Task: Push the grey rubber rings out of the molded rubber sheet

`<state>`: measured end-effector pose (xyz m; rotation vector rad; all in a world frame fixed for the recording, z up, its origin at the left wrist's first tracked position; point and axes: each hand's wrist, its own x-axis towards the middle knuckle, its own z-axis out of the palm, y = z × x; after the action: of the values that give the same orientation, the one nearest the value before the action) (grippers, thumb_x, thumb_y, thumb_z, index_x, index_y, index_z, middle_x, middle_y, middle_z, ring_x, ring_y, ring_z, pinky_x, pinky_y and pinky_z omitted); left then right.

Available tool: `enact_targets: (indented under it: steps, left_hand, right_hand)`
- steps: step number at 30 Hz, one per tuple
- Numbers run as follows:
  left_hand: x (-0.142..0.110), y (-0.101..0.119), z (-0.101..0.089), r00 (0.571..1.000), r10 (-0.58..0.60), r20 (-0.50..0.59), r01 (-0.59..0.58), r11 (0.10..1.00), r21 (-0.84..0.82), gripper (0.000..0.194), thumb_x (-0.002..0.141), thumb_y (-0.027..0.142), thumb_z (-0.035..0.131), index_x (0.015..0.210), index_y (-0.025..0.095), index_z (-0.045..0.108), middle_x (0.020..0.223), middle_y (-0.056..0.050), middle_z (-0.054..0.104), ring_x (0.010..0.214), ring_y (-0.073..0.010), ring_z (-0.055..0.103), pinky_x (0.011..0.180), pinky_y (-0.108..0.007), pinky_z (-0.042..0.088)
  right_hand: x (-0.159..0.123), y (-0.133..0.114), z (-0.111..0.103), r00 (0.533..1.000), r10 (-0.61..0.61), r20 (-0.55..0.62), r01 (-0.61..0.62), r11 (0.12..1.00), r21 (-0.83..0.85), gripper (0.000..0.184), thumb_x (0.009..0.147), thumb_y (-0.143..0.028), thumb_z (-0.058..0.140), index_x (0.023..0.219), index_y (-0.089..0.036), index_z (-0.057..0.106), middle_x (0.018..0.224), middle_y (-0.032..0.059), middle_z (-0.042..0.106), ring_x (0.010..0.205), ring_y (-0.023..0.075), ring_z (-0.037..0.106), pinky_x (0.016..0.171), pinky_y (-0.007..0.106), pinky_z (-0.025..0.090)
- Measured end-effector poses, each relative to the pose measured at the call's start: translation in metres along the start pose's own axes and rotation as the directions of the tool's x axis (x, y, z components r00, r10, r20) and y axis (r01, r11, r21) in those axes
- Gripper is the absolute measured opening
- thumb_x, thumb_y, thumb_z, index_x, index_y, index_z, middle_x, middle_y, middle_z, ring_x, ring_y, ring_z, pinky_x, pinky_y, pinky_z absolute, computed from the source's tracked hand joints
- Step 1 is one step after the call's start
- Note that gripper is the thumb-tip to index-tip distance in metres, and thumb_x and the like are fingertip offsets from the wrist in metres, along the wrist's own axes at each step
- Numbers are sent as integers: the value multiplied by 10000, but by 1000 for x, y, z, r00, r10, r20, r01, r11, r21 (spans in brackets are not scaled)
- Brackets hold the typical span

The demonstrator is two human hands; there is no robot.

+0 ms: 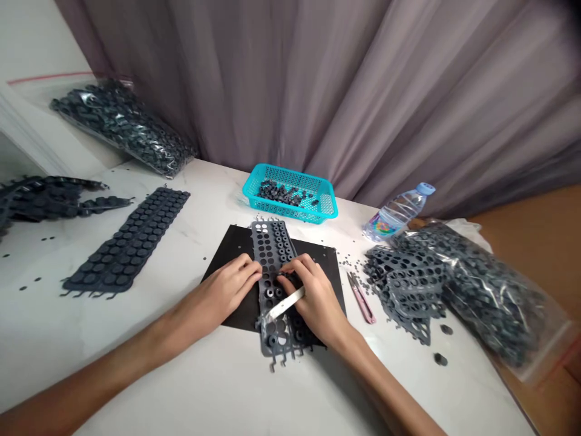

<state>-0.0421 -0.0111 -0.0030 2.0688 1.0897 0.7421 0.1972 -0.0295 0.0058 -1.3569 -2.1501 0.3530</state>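
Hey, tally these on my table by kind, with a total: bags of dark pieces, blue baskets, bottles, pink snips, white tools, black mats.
Bags of dark pieces: 2
Blue basket: 1
Bottle: 1
Pink snips: 1
White tool: 1
Black mat: 1
Total: 7

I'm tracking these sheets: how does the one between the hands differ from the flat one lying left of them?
The middle sheet has open holes over much of its left side; the left sheet shows raised discs throughout. The middle sheet lies mostly on a black mat, the left sheet directly on the white table. Both are long, dark and patterned in rows.
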Motion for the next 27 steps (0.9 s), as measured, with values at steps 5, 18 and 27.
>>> enact_targets:
  steps: [5, 18, 27]
  left_hand:
    - [9, 4, 1, 965, -241, 101, 260, 856, -446, 303, 1072, 484, 572, 1090, 197, 667, 845, 9, 570, 663, -116, 537, 642, -238, 469]
    - [13, 19, 11, 815, -382, 436, 483, 31, -875, 273, 1091, 267, 557, 984, 92, 738, 919, -87, 697, 783, -140, 672, 748, -238, 582]
    - [9, 29, 1, 864, -248, 439, 480, 135, -867, 183, 1001, 159, 669, 1105, 71, 792, 1129, -157, 791, 1014, -228, 782, 1051, -335, 582]
  right_hand:
    - [-5, -16, -2, 997, -30, -68, 36, 995, 93, 43, 1060, -233, 671, 1100, -238, 683, 1050, 43, 726, 956, 235, 698, 869, 394, 458]
    - [-10, -28, -7, 995, 6, -96, 25, 948, 318, 204, 1061, -206, 647, 1233, -246, 748, 1056, 62, 733, 952, 235, 687, 765, 353, 488]
    - [-9, -26, -10, 993, 54, -102, -10, 922, 388, 205, 1079, -246, 612, 1143, -238, 807, 1008, 70, 704, 924, 228, 675, 825, 361, 517]
